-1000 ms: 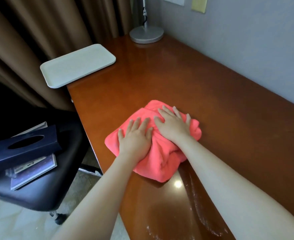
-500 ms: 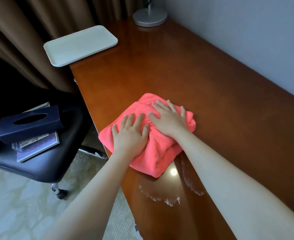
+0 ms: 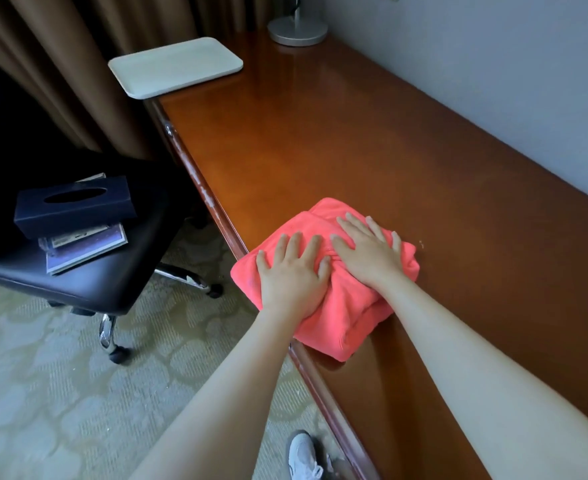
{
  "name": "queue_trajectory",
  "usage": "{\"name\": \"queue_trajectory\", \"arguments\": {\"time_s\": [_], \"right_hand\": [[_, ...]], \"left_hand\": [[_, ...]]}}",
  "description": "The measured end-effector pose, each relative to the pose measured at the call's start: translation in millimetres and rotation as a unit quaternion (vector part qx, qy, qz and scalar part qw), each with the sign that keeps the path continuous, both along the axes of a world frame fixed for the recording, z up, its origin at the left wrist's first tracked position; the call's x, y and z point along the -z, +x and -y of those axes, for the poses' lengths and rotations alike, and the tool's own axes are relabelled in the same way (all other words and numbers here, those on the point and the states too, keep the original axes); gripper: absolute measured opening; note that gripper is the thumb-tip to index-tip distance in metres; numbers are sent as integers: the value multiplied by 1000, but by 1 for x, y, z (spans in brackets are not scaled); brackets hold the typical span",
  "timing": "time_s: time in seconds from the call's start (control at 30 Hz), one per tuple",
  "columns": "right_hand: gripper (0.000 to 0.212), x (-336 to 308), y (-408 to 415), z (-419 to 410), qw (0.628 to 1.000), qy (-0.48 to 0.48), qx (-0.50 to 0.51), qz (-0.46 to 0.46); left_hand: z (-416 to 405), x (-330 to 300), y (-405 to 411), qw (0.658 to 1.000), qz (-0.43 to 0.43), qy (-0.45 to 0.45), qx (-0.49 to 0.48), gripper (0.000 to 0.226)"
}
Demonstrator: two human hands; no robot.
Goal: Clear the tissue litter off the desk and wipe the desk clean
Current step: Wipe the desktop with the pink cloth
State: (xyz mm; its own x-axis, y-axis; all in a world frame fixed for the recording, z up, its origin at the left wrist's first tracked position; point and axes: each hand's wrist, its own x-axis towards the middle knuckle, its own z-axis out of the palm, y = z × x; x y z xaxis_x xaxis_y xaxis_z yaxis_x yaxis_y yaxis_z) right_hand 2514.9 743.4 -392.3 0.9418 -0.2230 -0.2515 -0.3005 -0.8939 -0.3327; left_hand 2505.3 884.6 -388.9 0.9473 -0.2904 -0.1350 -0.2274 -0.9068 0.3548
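A: Desk (image 3: 372, 140) w/ pink cloth (image 3: 337, 317) sitting at its near edge, one corner hanging over.

B: Hands?

A: Left hand (image 3: 290, 278) & right hand (image 3: 368, 254) both pressing flat on it, fingers straight, side by side, nothing gripped.

B: Which way next?

A: Prob. away toward the white tray (image 3: 174, 65); the desk's long axis is running that way, left hand's nearer the edge.

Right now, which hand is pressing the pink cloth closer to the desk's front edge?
The left hand. It lies flat on the folded coral-pink cloth by the glossy brown wooden desk's front edge; the right hand presses farther in, toward the wall.
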Motion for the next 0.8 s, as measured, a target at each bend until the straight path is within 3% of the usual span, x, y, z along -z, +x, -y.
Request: {"name": "queue_trajectory", "arguments": {"time_s": [0.33,0.43,0.57,0.8], "right_hand": [[50,-1,-25,-2,1000,-1,27,12],[50,0,-22,2,1000,-7,17,12],[51,-1,-20,6,1000,-11,0,11],[52,1,-37,15,999,-11,-38,11]], "left_hand": [[6,7,-23,1000,25,-13,-10,49],[10,10,-26,999,43,-9,-23,60],[15,11,-27,998,46,-17,-42,49],[26,11,-54,995,58,-18,-73,47]]}}
